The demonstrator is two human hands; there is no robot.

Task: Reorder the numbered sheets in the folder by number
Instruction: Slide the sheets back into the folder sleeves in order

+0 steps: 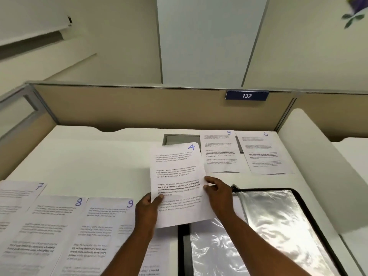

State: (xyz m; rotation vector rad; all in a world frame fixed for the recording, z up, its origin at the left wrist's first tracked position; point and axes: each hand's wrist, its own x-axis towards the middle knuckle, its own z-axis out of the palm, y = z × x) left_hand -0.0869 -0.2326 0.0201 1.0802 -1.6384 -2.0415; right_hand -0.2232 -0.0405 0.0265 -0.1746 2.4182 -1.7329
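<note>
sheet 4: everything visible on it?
Sheet 4 is white paper with four blocks of black print, one partly bold, and a blue handwritten 4 at its top right corner, which curls. The left hand pinches its left edge, the right hand its right edge; its lower end covers part of the open folder.

Landmark: open black-rimmed folder with clear plastic sleeves [278, 226].
Left of it: white sheet 7 [16, 198], sheet 8 [45, 226] and sheet 9 [99, 226] overlap, covering the near white table [89, 156].
Beyond it: sheet 5 [220, 154] and sheet 6 [264, 154], near the beige partition [139, 106].
Beyond-left: bare table, open passage.
Over its far-left corner: sheet 4 [177, 182] raised, left grip [148, 208] and right grip [218, 191] on its edges.
</note>
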